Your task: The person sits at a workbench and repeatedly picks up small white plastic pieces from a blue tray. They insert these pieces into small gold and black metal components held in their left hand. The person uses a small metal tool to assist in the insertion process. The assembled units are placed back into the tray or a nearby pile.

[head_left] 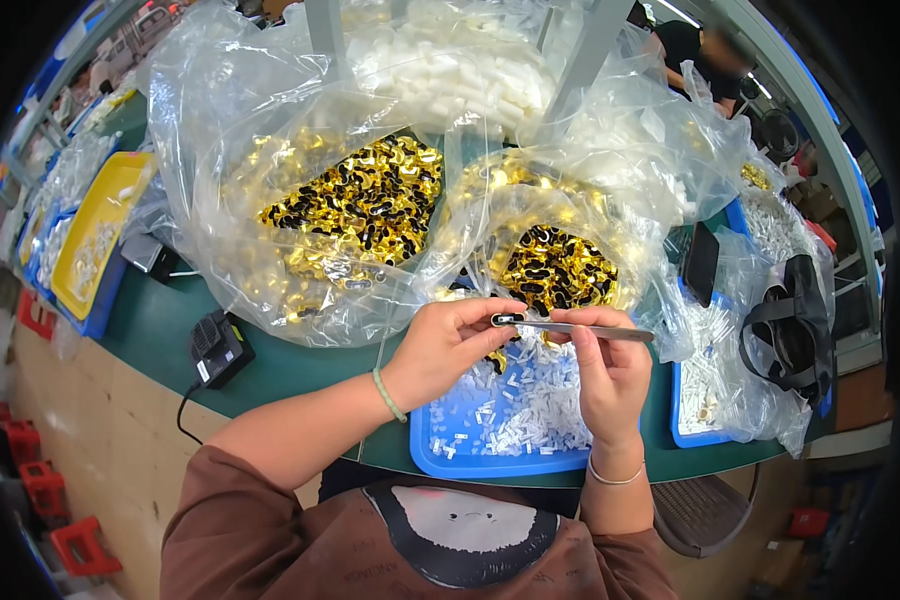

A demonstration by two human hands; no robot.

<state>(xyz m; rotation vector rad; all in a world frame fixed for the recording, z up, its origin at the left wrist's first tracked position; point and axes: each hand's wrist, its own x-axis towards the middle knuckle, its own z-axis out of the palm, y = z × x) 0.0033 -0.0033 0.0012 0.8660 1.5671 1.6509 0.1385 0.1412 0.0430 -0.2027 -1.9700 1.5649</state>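
My left hand pinches a small black-and-gold oval part between thumb and fingertips. A small pale piece shows on its dark face. Metal tweezers lie across the fingers of my right hand, which grips them with their tips against that part. Both hands are above a blue tray strewn with small white pieces. A few black-and-gold parts lie at the tray's far side, partly hidden by my hands.
Behind the tray, clear plastic bags hold heaps of black-and-gold parts and white pieces. A black power adapter sits at left on the green table, near a yellow tray. At right are another blue tray and a black bag.
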